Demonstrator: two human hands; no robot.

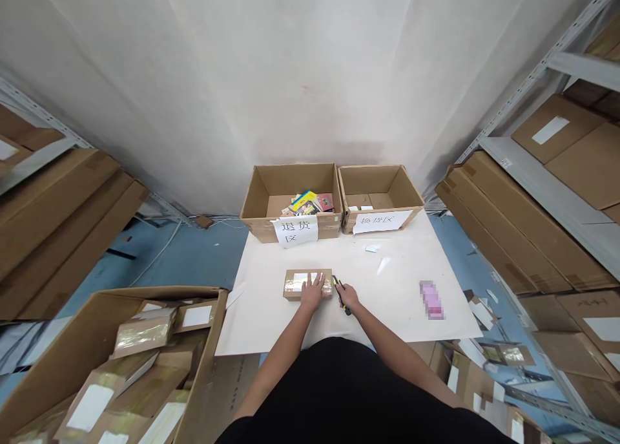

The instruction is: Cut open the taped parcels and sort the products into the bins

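A small taped cardboard parcel [300, 282] with a white label lies on the white table [387, 308]. My left hand [312, 293] rests flat on its right part, fingers spread. Beside the parcel's right end, my right hand [347, 296] is closed around a yellow and black utility knife [340, 291], whose tip points at the parcel.
Two open cartons with paper signs stand at the table's far edge: the left carton [290, 201] holds colourful items, the right carton [380, 197] a few small ones. A pink object [431, 300] lies at the right. A big box of parcels [121, 360] sits at lower left. Shelves flank both sides.
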